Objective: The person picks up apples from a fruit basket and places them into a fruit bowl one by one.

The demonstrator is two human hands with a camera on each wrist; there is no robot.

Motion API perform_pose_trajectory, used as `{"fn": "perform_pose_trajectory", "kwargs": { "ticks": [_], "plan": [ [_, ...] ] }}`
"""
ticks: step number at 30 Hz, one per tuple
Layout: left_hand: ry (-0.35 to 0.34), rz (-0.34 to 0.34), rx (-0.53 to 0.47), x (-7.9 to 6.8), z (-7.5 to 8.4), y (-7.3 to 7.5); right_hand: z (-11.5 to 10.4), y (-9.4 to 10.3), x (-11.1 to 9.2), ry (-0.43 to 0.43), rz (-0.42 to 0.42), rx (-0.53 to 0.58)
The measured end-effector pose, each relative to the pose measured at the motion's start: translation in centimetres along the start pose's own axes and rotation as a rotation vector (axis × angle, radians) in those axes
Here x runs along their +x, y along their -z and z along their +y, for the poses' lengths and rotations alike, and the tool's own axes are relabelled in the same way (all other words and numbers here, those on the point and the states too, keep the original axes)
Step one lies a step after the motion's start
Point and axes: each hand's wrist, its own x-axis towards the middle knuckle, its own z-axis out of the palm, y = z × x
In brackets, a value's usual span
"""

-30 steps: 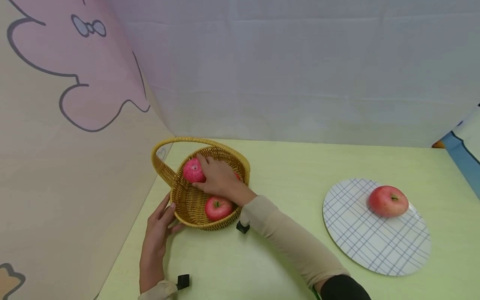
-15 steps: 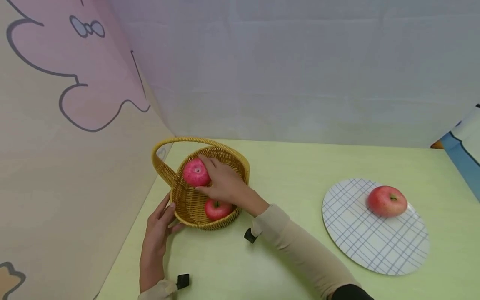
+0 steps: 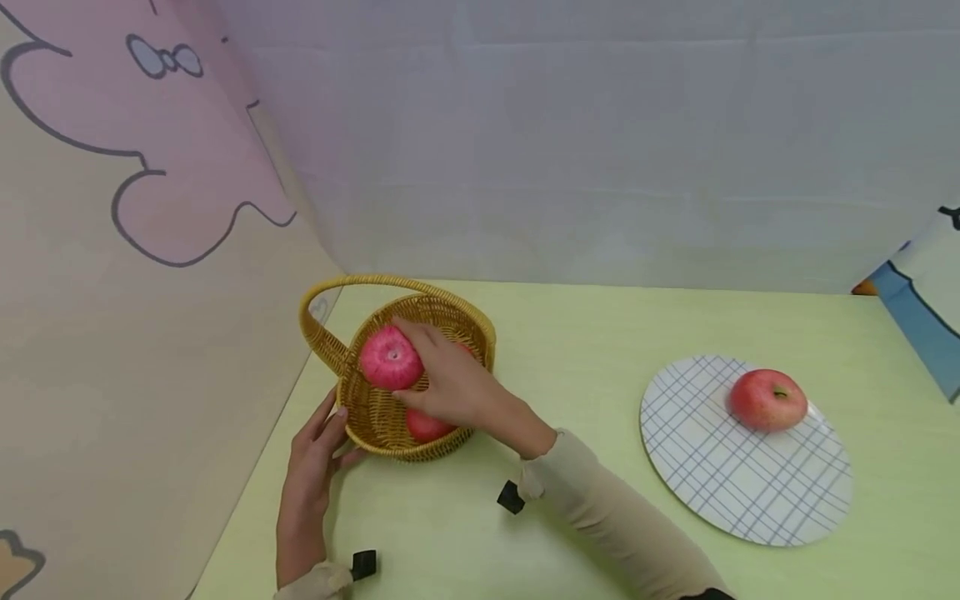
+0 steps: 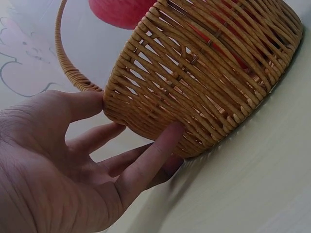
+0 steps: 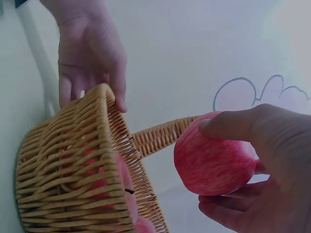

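My right hand (image 3: 450,379) grips a pinkish-red apple (image 3: 392,358) between thumb and fingers, over the wicker basket (image 3: 367,417). In the right wrist view this apple (image 5: 214,160) is above the basket's rim, in front of the handle. More red apples lie inside; one (image 3: 426,427) is partly covered by my right hand, and another (image 3: 467,348) shows only a sliver behind it. My left hand (image 3: 311,458) holds the basket's near left side. In the left wrist view, its fingertips (image 4: 172,133) rest on the woven wall, with one digit at the rim.
On the right a white plate (image 3: 750,492) with a blue grid pattern bears one red apple (image 3: 768,400). The basket's tall handle (image 3: 318,329) arches at its far left. A printed wall (image 3: 187,333) rises close on the left, a pale one (image 3: 562,167) at the back.
My right hand has lifted the apple up within the basket and drawn it slightly toward me. The left hand keeps its place on the basket.
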Motion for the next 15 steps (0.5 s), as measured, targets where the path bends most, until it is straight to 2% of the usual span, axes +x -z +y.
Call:
{"fn": "perform_pose_trajectory", "kwargs": {
  "ticks": [9, 15],
  "plan": [
    [0.010, 0.015, -0.004, -0.1, 0.1, 0.0, -0.7, 1.2, -1.6, 0.052, -0.012, 0.130],
    [0.008, 0.011, -0.012, -0.2, 0.0, 0.0, -0.7, 2.1, -2.9, 0.057, -0.031, 0.198]
  ]
}}
